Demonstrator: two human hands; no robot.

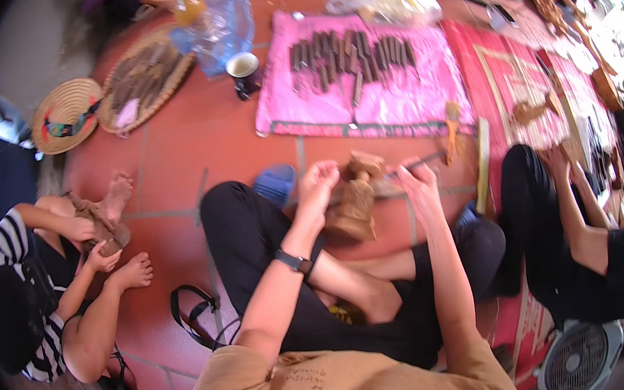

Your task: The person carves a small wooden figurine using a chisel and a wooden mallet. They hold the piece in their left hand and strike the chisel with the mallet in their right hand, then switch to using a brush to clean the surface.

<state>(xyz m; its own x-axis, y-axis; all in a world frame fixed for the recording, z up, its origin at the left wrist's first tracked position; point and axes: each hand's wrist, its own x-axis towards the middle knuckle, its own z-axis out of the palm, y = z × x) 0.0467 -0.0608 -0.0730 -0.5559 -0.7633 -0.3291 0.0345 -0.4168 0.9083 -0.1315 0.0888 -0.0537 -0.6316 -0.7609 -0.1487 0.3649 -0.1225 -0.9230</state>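
Observation:
Between my hands, in front of my crossed legs, stands a brown carved wooden piece [353, 209] with a wide base and a narrower neck and top. My left hand [317, 186] is raised to the left of its top, fingertips pinched together; whatever they hold, if anything, is too small to make out. On the other side, my right hand [418, 180] closes around a thin dark tool [429, 159], which looks like a carving chisel. It points away to the upper right, apart from the carving.
Rows of carving chisels [349, 54] lie on a pink sheet [279, 117] ahead. A brush [452, 131] sits at its right corner. A cup [243, 71], straw hat [68, 116] and woven tray [183, 61] are to the left. People sit on both sides; a fan [582, 361] stands behind right.

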